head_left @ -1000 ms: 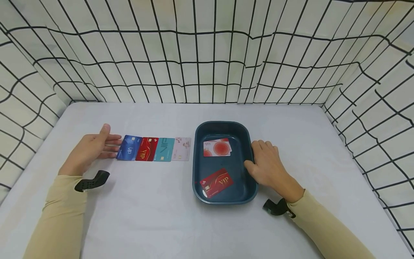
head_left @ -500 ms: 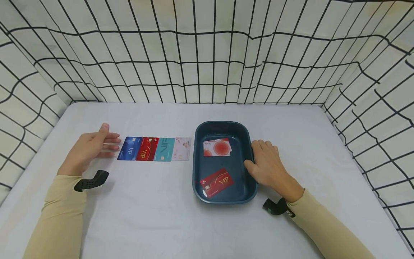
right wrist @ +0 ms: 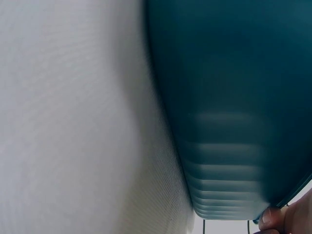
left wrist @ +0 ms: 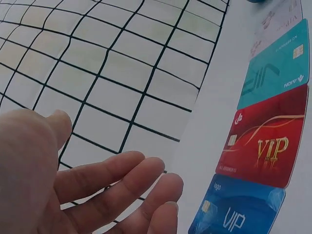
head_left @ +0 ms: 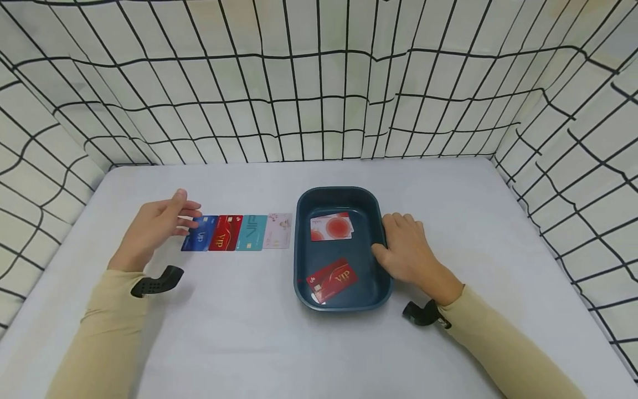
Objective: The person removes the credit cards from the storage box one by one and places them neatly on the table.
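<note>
My left hand (head_left: 157,227) hovers at the left end of a row of cards, its fingertips over the upper left part of a blue VIP card (head_left: 201,239). In the left wrist view its fingers (left wrist: 114,190) are loosely bent and hold nothing. Rightward follow a red VIP card (head_left: 226,233), a teal card (head_left: 251,233) and a pale pink card (head_left: 277,231). With my right hand (head_left: 411,252) I grip the right rim of a dark blue tray (head_left: 344,255). Inside it lie another red VIP card (head_left: 332,280), tilted, and overlapping white-and-red cards (head_left: 330,228).
A white cloth (head_left: 239,327) covers the table. Black wire mesh (head_left: 309,101) closes off the back and both sides. In the right wrist view the tray's ribbed side wall (right wrist: 224,165) fills the right half.
My left hand first drew back slightly from the blue card, then moved right and up over it. The head view has shifted a little. My right hand keeps its grip on the tray.
</note>
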Available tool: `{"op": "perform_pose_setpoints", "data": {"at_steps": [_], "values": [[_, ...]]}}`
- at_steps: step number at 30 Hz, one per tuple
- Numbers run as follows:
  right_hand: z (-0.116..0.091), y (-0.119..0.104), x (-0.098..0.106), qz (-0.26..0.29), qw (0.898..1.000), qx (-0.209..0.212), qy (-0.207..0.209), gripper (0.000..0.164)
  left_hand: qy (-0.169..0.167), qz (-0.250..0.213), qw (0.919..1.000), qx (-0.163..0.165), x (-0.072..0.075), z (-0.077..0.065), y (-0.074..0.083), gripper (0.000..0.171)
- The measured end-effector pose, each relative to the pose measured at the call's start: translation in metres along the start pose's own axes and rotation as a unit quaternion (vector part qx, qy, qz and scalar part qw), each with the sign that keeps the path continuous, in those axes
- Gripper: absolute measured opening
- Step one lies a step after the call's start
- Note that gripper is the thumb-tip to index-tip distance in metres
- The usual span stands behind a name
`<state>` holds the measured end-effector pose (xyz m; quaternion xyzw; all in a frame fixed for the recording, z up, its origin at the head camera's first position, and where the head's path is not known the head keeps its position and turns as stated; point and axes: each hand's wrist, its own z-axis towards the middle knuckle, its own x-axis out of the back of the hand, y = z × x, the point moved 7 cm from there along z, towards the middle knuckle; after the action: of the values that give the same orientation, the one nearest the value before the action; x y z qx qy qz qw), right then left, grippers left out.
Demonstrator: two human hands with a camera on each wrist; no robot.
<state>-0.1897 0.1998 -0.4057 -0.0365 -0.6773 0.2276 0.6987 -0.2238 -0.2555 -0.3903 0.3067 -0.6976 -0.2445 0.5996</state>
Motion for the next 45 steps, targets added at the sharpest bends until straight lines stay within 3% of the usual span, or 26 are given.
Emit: {"op": "perform_pose_setpoints", "data": {"at_steps": [10, 29, 45], "values": [[0.003, -0.002, -0.003, -0.005, 1.000, -0.003, 0.003, 0.028, 0.006, 0.054, 0.9985, -0.003, -0.008, 0.002, 0.018, 0.075], [0.003, -0.002, -0.002, -0.011, 1.000, -0.003, 0.007, 0.033, -0.002, 0.118, 0.9912, -0.060, -0.026, 0.001, 0.066, 0.054], [0.000, 0.000, 0.001, -0.001, 1.000, 0.002, 0.015, 0.026, -0.009, 0.138, 0.9797, -0.145, -0.039, -0.005, 0.116, 0.044]]}}
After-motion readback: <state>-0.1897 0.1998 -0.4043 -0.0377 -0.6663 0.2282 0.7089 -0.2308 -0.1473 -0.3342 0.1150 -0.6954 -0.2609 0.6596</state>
